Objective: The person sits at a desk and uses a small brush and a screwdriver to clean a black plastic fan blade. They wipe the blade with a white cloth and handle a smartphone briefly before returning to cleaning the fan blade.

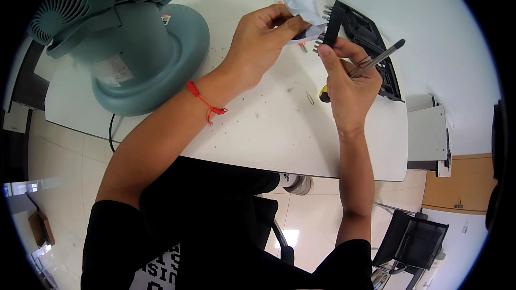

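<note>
My left hand (269,35) pinches a crumpled white tissue (300,4) over the far part of the table. The tissue reaches the metal tips on a black bit holder strip (334,26). My right hand (352,78) grips that strip between thumb and fingers, with several bits pointing left. Across the same palm lies a screwdriver (384,54), its grey shaft pointing up and right. A yellow and black end, apparently its handle, peeks out left of the hand. Whether the tissue actually touches the bits, I cannot tell.
A green-grey fan (145,59) stands on the left of the white table (269,145). An open black tool case (371,29) lies at the far right edge. A small wire loop (310,98) and dark specks are scattered on the tabletop. A black chair (411,239) stands lower right.
</note>
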Motion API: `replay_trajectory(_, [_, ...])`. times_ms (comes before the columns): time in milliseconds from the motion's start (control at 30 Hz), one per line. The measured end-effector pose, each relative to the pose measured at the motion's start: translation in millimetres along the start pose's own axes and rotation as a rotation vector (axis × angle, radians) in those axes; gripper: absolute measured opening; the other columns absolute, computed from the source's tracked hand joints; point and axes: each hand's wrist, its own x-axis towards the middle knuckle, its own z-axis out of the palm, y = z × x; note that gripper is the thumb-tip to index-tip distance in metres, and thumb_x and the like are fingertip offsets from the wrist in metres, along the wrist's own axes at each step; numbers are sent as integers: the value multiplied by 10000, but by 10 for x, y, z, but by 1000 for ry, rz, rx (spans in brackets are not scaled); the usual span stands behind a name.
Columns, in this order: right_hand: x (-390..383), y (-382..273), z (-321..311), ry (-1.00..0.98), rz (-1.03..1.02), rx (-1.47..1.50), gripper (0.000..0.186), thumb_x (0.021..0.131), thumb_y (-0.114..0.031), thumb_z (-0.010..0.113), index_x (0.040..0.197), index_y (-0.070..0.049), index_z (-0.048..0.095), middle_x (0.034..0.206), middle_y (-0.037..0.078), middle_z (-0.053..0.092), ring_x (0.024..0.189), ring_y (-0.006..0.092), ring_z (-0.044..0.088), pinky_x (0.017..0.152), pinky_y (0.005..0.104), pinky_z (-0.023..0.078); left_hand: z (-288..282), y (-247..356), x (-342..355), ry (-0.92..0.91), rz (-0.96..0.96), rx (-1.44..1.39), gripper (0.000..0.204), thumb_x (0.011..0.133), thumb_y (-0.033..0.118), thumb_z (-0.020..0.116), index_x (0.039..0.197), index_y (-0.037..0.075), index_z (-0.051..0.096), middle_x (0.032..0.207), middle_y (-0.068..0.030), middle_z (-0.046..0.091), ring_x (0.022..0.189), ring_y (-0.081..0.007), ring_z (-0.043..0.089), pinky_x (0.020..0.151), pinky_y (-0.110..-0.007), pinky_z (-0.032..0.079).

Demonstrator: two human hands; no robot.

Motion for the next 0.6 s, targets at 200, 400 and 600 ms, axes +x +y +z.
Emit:
replay_trajectory(200, [-1,49,4,-10,-13,-1,221,876,-95,790,1012,49,691,833,15,695,568,-25,443,468,158,289,47,-27,-49,24,-16,-70,234,983,187,639,1124,5,686,1047,-36,687,987,-99,605,925,-267,444])
replay_trajectory(400, [-22,58,29,-3,6,46,223,877,-95,788,1015,49,688,832,20,696,580,-18,466,471,157,304,111,-18,-90,67,-56,-145,195,966,197,671,993,10,720,894,-14,665,833,-72,571,777,-249,458])
replay_trajectory(600, [-39,78,46,5,27,84,230,874,-98,792,1011,50,681,805,31,688,588,-7,506,467,162,319,224,3,-172,146,-102,-226,209,966,253,678,980,46,700,854,2,646,790,-71,536,752,-264,438])
